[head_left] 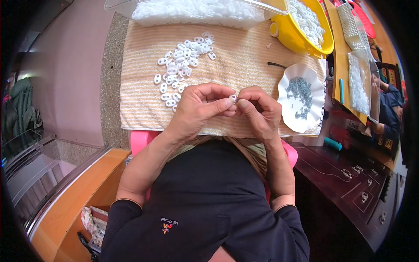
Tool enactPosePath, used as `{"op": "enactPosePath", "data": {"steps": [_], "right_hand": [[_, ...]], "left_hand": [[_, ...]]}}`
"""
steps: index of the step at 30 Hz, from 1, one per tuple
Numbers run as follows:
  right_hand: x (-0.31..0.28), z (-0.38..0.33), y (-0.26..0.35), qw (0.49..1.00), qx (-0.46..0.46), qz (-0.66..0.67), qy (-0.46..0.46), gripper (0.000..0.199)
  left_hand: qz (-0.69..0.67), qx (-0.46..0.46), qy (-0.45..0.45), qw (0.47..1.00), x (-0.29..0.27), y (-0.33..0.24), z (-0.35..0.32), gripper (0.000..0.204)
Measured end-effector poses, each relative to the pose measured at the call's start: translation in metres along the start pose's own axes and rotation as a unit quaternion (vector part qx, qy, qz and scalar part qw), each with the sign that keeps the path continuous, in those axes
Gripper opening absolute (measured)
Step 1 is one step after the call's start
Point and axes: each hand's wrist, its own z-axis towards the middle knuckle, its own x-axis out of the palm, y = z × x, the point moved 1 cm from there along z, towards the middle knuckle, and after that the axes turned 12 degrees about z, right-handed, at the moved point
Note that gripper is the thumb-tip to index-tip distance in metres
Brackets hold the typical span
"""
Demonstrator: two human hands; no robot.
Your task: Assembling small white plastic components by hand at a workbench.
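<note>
My left hand [201, 107] and my right hand [261, 109] meet over a striped beige towel [139, 87]. Between their fingertips they pinch one small white plastic piece [234, 97]. My left thumb and forefinger hold it from the left; my right fingers close on it from the right. A loose pile of the same white oval pieces [181, 61] lies on the towel just beyond my left hand. To the right of my right hand sits a white scalloped dish [305, 115] with small dark metal parts [300, 89] in it.
A clear tray of white pieces [196, 11] stands at the far edge, a yellow bowl [305, 41] of more beside it. A thin black stick [276, 65] lies on the towel. Clear bags of white pieces [358, 83] and another person's sleeve [388, 105] are at right. Dark wooden furniture [349, 174] is lower right.
</note>
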Motion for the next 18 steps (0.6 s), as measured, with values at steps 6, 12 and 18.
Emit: {"op": "enactPosePath", "data": {"steps": [6, 12, 18], "right_hand": [[-0.0009, 0.0, 0.0011, 1.0, 0.011, 0.01, -0.002, 0.007], [0.0009, 0.0, 0.0034, 1.0, 0.025, 0.012, -0.005, 0.006], [0.0013, 0.0001, 0.003, 0.999, 0.031, 0.009, -0.003, 0.006]], "left_hand": [[-0.002, -0.002, -0.001, 1.0, -0.0005, 0.0009, 0.0002, 0.022], [-0.007, -0.01, -0.007, 1.0, -0.0005, -0.0004, 0.0002, 0.021], [-0.01, -0.017, -0.011, 1.0, 0.0008, -0.0023, -0.0005, 0.02]]}}
